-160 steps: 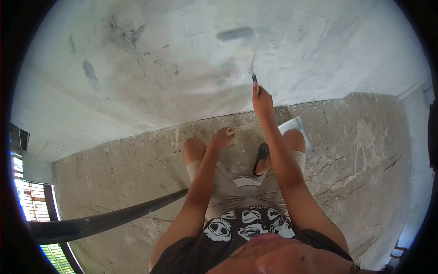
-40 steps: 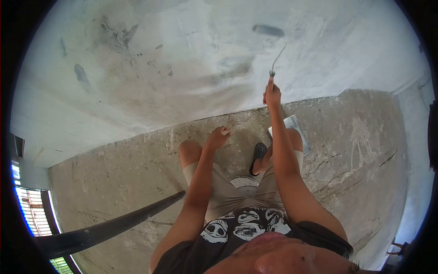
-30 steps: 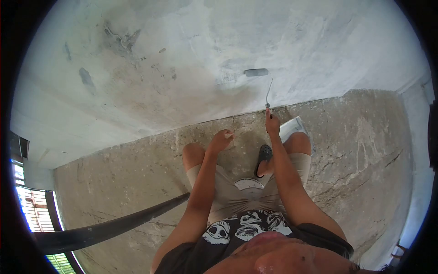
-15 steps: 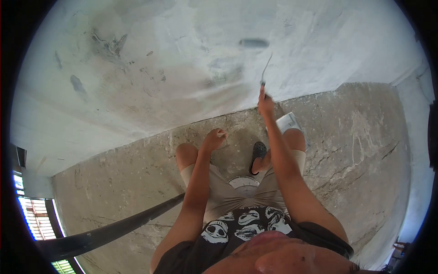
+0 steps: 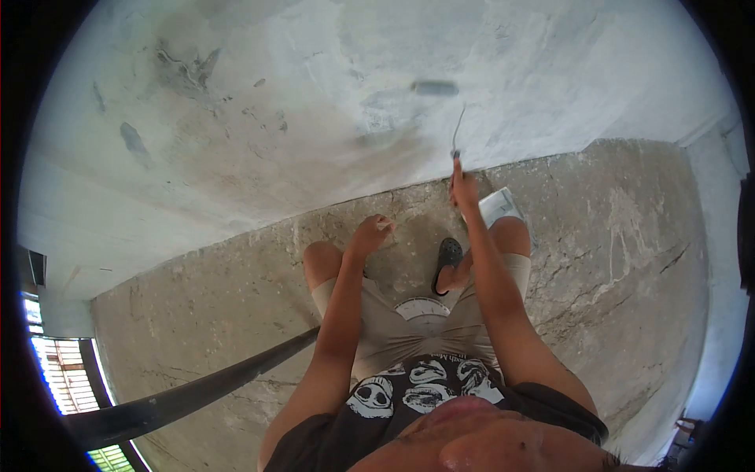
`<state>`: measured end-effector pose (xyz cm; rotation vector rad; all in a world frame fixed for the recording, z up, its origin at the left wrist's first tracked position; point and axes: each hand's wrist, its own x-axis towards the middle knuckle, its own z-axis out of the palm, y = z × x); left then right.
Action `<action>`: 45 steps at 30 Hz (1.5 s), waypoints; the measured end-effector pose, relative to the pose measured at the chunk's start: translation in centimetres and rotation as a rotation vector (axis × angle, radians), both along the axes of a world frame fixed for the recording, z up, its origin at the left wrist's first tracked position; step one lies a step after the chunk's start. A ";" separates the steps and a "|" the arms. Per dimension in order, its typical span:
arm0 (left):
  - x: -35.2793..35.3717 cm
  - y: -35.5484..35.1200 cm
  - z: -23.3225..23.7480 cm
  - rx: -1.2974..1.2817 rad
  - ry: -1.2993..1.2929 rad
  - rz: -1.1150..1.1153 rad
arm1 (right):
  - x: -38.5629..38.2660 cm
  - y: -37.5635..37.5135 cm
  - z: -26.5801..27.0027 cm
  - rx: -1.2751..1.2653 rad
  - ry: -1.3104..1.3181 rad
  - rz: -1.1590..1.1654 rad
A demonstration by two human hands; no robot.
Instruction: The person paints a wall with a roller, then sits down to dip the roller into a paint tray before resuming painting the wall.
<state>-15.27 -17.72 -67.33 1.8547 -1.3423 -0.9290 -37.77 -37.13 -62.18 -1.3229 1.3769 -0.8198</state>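
Note:
My right hand (image 5: 464,189) is wrapped round the handle of a paint roller (image 5: 435,87), reaching out past my right knee. The roller's dark, slightly blurred sleeve is at the white, patchy wall (image 5: 535,86), with its thin wire frame leading back to my fist. My left hand (image 5: 372,234) hangs in front of my left knee with its fingers curled in. Something pale shows at those fingertips, but I cannot make out what it is.
A whitish, flat-sided container (image 5: 499,206) stands on the rough concrete floor (image 5: 598,252) beside my right knee. I sit on a round white seat (image 5: 422,307), with a dark clog (image 5: 448,253) on one foot. A black bar (image 5: 212,385) crosses the lower left.
The roller has come lower on the wall, and my right hand has drawn back towards me with it. My left hand has barely shifted.

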 end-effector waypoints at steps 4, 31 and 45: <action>-0.7 -0.3 1.0 0.011 -0.027 -0.021 | 0.3 -3.1 7.7 -0.025 -0.147 -0.018; -0.6 -1.1 -0.2 -0.052 -0.044 -0.029 | -4.1 -7.0 12.4 0.259 -0.583 -0.060; -1.3 -0.7 2.5 0.063 0.003 -0.034 | -9.9 -8.6 11.3 -0.149 0.175 -0.091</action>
